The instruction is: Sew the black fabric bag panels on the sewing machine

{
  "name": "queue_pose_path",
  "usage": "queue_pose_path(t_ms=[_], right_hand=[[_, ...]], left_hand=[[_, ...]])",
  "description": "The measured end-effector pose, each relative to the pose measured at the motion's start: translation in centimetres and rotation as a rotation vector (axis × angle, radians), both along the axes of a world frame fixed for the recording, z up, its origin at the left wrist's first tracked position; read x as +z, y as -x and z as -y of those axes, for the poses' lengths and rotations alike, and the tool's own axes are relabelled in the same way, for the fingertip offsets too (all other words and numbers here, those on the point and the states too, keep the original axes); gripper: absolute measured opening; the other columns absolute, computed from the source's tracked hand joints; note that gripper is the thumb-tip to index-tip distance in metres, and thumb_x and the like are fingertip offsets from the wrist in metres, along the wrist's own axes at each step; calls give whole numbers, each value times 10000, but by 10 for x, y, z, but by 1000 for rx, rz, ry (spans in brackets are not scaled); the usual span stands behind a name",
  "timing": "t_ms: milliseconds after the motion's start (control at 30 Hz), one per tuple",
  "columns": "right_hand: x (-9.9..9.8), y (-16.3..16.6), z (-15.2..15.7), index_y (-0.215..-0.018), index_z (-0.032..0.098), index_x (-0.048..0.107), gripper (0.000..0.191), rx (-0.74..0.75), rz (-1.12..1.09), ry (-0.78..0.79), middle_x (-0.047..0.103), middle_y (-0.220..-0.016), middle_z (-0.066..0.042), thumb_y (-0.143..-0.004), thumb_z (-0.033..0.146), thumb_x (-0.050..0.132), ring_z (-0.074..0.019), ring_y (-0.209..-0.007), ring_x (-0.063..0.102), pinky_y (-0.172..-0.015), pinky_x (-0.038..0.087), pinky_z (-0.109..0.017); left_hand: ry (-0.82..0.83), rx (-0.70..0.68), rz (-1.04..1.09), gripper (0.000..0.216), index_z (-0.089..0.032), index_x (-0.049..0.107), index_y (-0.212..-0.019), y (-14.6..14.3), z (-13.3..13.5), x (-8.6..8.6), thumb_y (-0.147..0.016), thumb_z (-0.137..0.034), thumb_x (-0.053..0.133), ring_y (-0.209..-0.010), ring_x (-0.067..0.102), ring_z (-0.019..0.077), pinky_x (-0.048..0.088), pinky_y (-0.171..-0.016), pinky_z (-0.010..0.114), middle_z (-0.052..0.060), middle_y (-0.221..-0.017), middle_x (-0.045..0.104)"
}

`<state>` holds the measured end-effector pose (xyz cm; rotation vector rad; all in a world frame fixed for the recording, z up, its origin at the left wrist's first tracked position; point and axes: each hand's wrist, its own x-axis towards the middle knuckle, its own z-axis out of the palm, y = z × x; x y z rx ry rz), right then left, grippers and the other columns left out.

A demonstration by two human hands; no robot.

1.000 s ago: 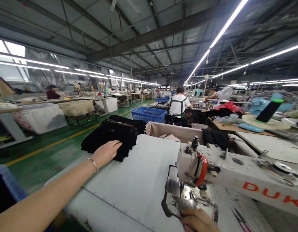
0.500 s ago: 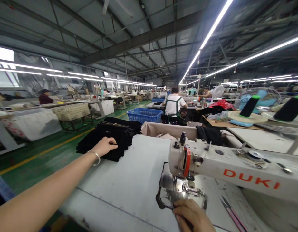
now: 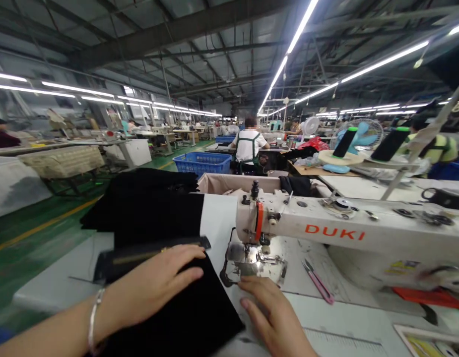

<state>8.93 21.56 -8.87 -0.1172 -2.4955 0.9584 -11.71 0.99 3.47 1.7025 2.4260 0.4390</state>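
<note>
My left hand (image 3: 158,280), wearing a silver bangle, has its fingers and thumb closed on a black cloth piece (image 3: 184,312). A dark strip with a gold-coloured line (image 3: 140,256), resembling a zipper, runs across the cloth beside the knuckles. Behind it lies a pile of black cloth (image 3: 151,198) at the table's left. My right hand (image 3: 272,312) is open, fingers stretched out at the front edge of the metal plate (image 3: 247,267) under the sewing machine (image 3: 307,218). The cloth's right corner lies just left of that hand.
Pink-handled thread snips (image 3: 318,281) lie right of the needle area. A cloth-lined bin (image 3: 222,183) stands behind the table, with a blue basket (image 3: 203,162) beyond. Black thread cones (image 3: 391,144) stand at the right. A co-worker (image 3: 247,146) sits ahead.
My left hand has come back from the pile toward me and right, bringing the black cloth piece. My right hand's fingers have stretched out near the plate. The view has turned right.
</note>
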Motion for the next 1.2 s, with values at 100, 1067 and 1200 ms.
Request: queue_pose_path(t_ms=[100,1067,1200], right_hand=[[-11,-8,28,-1327,232,637,437,16,17,-141,624,-1389,-101,-903,321,701,-321,-1218,608,-1028,529,-492],[65,-20,47,-892,244,687,139,-75,-208,149,672,-1267,-32,-840,127,739,-261,-1268,551,-1159,360,-498],[75,-22,49,-876,254,711,63,-73,-229,211,747,-1004,-9,-868,196,733,-201,-968,689,-960,515,-367]], left_hand=[[80,-9,-132,579,-224,442,-1516,-3,5,-80,-1002,-483,511,-1484,343,345,327,-1186,577,118,-1607,371],[-245,188,504,241,-269,733,-1004,-58,13,-19,-898,-471,655,-1037,660,228,517,-897,264,22,-1090,708],[-317,182,574,237,-279,745,-995,-65,18,-14,-900,-474,650,-996,671,221,538,-862,241,18,-1030,713]])
